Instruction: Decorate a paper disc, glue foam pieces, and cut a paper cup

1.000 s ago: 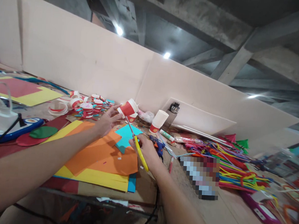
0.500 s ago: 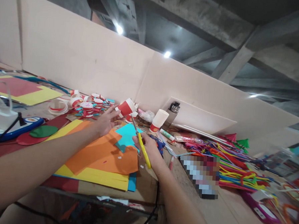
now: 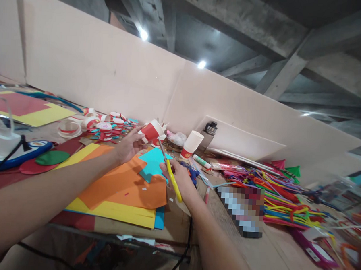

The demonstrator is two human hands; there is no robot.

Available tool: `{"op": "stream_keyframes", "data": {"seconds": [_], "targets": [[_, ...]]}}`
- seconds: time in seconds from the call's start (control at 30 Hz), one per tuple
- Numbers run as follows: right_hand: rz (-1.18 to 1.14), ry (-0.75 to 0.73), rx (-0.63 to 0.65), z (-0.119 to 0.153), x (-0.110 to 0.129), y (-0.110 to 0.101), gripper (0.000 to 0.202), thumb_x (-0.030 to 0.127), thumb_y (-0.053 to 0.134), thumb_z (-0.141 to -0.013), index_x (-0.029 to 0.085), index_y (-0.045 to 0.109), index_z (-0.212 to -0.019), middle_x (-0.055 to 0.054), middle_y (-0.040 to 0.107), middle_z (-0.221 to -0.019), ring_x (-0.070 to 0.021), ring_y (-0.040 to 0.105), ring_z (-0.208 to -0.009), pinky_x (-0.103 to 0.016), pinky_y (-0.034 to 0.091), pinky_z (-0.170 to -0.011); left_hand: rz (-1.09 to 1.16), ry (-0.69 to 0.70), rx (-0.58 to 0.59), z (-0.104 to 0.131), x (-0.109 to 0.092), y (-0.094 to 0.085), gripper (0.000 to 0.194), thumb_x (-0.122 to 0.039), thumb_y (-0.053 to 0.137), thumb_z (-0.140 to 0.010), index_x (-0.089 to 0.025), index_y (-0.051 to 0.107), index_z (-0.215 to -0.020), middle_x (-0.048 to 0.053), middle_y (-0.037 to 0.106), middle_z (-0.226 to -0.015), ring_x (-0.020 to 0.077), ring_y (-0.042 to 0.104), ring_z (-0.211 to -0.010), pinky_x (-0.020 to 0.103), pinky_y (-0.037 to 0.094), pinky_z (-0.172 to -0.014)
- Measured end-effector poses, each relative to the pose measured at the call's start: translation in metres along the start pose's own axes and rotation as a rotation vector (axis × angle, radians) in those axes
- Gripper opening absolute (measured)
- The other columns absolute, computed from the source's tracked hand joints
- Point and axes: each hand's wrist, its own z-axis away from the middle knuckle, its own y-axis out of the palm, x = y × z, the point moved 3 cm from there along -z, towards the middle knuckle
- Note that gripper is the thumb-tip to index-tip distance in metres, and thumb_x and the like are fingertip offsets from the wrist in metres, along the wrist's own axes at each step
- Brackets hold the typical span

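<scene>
A red and white paper cup [image 3: 152, 131] is gripped by its base in my left hand [image 3: 129, 145], tilted with its mouth up to the right. My right hand [image 3: 178, 176] is closed on scissors [image 3: 173, 181] with yellow handles. Their metal blades point up toward the cup's rim; whether they touch it I cannot tell. Under the hands lie a cut turquoise sheet [image 3: 151, 165], orange paper [image 3: 120, 184] and yellow paper [image 3: 112, 213]. Another red and white cup partly shows behind the held one.
A stack of paper cups [image 3: 192, 144] and a dark bottle [image 3: 208, 135] stand by the board wall. Cut cup pieces [image 3: 105, 132] are heaped at the left, near a blue power strip [image 3: 31, 149]. Colourful pipe cleaners [image 3: 291, 213] and a glue stick [image 3: 201, 162] lie right.
The held cup has turned slightly, and cut strips now stick out at its rim. The scissors and both hands stay in almost the same place.
</scene>
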Motion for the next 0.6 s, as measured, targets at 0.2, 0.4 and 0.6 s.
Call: {"op": "stream_keyframes", "data": {"seconds": [0.2,0.4,0.6], "targets": [[0.009,-0.025,0.007,0.0002,0.0011,-0.0005,0.039,0.056,0.045,-0.086,0.020,0.051,-0.072,0.002,0.050,-0.065,-0.0124,0.045,-0.061,-0.023,0.032,-0.055,-0.029,0.013,-0.020,-0.0012,0.0033,-0.0041,0.046,-0.028,0.069,-0.076,-0.026,0.052,-0.119,0.001,0.064,-0.097,0.0135,0.063,-0.078,0.024,0.048,-0.063],[-0.003,-0.001,0.010,0.0009,0.0038,-0.0013,0.041,0.058,0.044,-0.085,0.021,0.050,-0.072,0.001,0.048,-0.063,-0.0126,0.044,-0.059,-0.023,0.031,-0.053,-0.068,0.026,-0.023,-0.0012,0.0011,-0.0028,0.044,-0.028,0.071,-0.076,-0.026,0.055,-0.117,0.001,0.063,-0.096,0.0116,0.060,-0.075,0.022,0.048,-0.060],[0.001,-0.002,0.011,0.0011,0.0041,-0.0020,0.041,0.058,0.044,-0.086,0.020,0.049,-0.071,0.002,0.048,-0.064,-0.0120,0.044,-0.060,-0.022,0.031,-0.052,-0.084,0.044,-0.019,-0.0025,0.0005,-0.0042,0.044,-0.028,0.072,-0.075,-0.024,0.056,-0.116,0.002,0.063,-0.097,0.0113,0.059,-0.074,0.022,0.049,-0.060]]}}
